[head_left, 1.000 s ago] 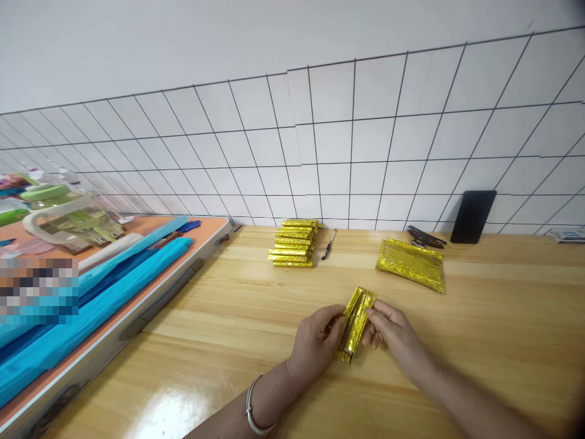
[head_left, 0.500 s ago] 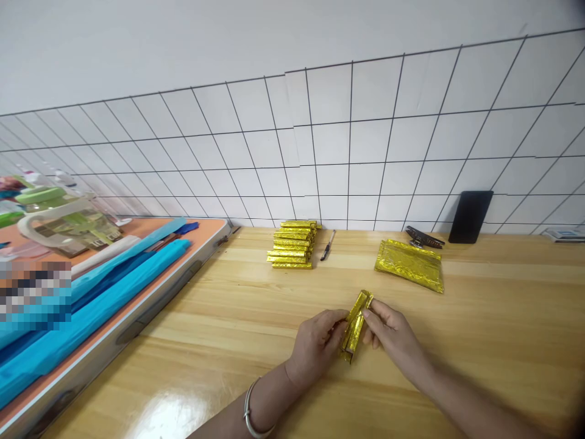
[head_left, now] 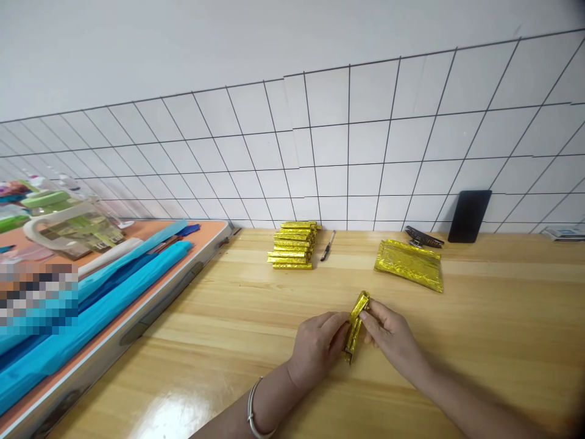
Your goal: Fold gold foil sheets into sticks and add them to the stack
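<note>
Between my two hands is a narrow folded strip of gold foil paper (head_left: 359, 306), tilted just above the wooden table. My left hand (head_left: 320, 341) pinches its left edge, fingers closed. My right hand (head_left: 388, 332) grips the right edge, its thumb pressed on the front of the foil; some of its fingers are hidden behind. Farther back, a stack of similar folded gold strips (head_left: 292, 247) lies near the wall. A flat pile of gold foil sheets (head_left: 406, 265) rests at the right, beyond my right hand.
A pen (head_left: 328, 247) lies beside the stack. A dark hair claw clip (head_left: 424, 238) sits behind the foil sheets, and a black phone (head_left: 470, 216) leans on the tiled wall. At left, an orange-topped table (head_left: 210, 230) bears blue fabric-like rolls (head_left: 150, 277) and a clear container (head_left: 77, 225).
The gold strip looks narrower, its sides pressed closer together between my fingers. Both hands stay in nearly the same place.
</note>
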`<state>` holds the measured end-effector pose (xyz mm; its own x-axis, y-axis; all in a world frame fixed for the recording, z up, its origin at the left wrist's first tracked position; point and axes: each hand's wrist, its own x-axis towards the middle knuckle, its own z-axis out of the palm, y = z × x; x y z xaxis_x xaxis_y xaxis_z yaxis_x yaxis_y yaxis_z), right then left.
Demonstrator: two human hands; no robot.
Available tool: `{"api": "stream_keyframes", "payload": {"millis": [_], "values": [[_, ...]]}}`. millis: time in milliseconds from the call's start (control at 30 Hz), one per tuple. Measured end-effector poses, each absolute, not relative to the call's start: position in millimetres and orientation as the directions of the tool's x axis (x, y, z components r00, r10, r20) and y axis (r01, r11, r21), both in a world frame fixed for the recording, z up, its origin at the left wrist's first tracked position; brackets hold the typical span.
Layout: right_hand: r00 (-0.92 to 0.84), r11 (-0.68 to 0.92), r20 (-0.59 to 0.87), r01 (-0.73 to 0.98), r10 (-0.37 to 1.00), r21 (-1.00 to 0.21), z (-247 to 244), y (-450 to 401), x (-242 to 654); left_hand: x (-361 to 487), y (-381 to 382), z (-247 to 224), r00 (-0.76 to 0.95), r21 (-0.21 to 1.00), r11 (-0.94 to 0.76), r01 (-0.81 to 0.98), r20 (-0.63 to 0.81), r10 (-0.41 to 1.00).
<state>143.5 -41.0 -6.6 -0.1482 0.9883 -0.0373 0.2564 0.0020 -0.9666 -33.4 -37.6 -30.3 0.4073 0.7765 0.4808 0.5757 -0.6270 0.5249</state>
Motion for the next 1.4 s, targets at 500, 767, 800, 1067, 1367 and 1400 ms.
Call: {"api": "stream_keyframes", "payload": {"millis": [500,767,800,1067,1367,1400], "values": [[-0.178,0.029,-0.014,0.237,0.984,-0.971,-10,-41,143,-32,-38,-31,0.381,0.530,-0.603,0.596,0.474,0.794],[-0.179,0.069,0.027,0.233,0.983,-0.970,-21,-40,141,-31,-40,-27,0.334,0.543,-0.550,0.634,0.449,0.828],[-0.177,0.068,0.026,0.231,0.984,-0.971,-21,-40,141,-30,-40,-27,0.328,0.549,-0.540,0.638,0.441,0.836],[-0.155,0.066,0.031,0.228,0.987,-0.971,-17,-41,139,-27,-44,-22,0.307,0.558,-0.495,0.666,0.400,0.864],[-0.151,0.074,0.040,0.228,0.988,-0.971,-19,-41,139,-25,-47,-18,0.358,0.578,-0.529,0.621,0.391,0.848],[-0.153,0.073,0.038,0.226,0.988,-0.971,-19,-41,139,-25,-47,-18,0.350,0.584,-0.520,0.623,0.387,0.853]]}}
